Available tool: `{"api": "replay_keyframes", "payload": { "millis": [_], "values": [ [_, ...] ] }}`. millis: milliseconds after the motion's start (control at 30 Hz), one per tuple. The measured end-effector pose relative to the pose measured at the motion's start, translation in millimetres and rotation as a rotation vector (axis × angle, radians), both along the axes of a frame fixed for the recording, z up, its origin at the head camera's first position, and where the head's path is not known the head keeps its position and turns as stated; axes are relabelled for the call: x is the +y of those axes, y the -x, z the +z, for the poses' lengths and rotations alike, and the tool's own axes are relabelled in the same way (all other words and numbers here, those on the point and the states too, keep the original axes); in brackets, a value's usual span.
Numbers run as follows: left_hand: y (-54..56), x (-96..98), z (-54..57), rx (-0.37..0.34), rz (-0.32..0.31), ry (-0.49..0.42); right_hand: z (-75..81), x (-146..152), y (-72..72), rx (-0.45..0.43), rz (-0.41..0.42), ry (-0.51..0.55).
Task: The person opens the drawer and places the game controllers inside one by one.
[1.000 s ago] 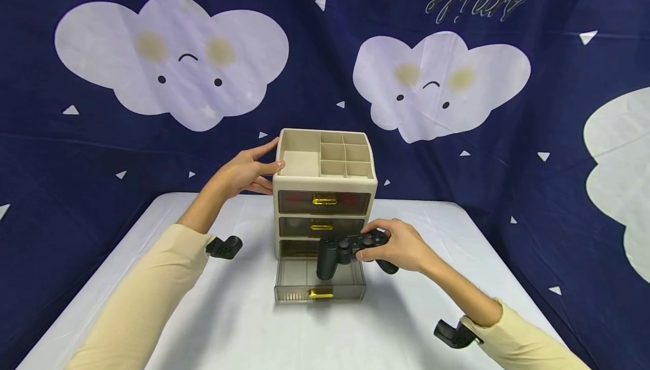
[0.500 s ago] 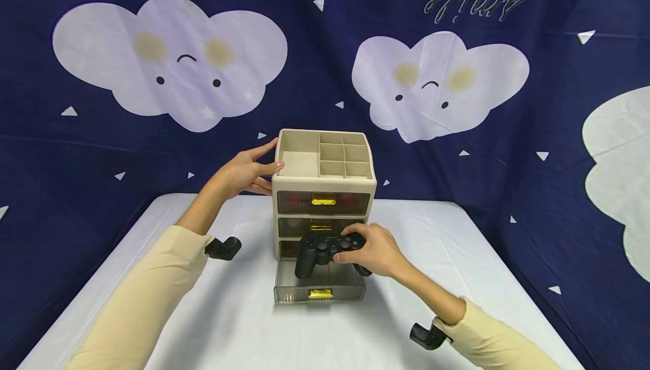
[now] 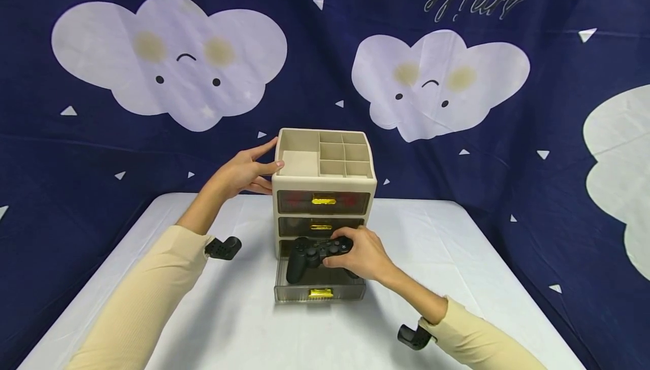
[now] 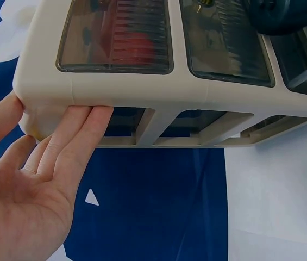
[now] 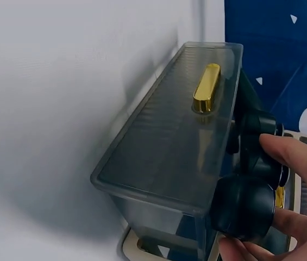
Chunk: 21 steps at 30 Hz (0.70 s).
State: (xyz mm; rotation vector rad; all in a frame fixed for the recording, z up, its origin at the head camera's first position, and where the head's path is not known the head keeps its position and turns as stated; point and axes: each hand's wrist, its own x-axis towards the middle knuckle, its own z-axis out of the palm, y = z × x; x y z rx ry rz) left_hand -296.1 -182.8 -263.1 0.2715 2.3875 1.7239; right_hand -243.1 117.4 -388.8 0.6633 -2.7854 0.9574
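A black game controller [image 3: 316, 252] is in my right hand [image 3: 361, 254], its right side pinched between thumb and fingers. It hangs over the pulled-out bottom drawer [image 3: 320, 294], partly inside the drawer's opening. The right wrist view shows the controller [image 5: 245, 201] at the drawer's upper edge; whether it touches the drawer floor I cannot tell. My left hand [image 3: 244, 171] rests on the left side of the cream drawer organizer [image 3: 325, 183], thumb at the top rim. In the left wrist view its fairly straight fingers [image 4: 77, 136] press the side wall.
Two upper drawers with gold handles, the top one [image 3: 297, 203] and the middle one [image 3: 294, 227], are pushed in. Divided compartments [image 3: 332, 152] form the organizer's top. It stands on a white-covered table [image 3: 244, 325] before a dark blue cloud-patterned curtain [image 3: 315, 76].
My right hand has moved left with the controller, from the drawer's right side to over its middle, and slightly lower. My left hand stays on the organizer.
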Motion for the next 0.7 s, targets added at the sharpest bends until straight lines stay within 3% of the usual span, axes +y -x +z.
{"api": "replay_keyframes", "payload": {
  "millis": [700],
  "values": [
    [-0.9, 0.8, 1.0, -0.002, 0.001, -0.003, -18.6, -8, -2.6, 0.038, 0.022, -0.042]
  ]
}}
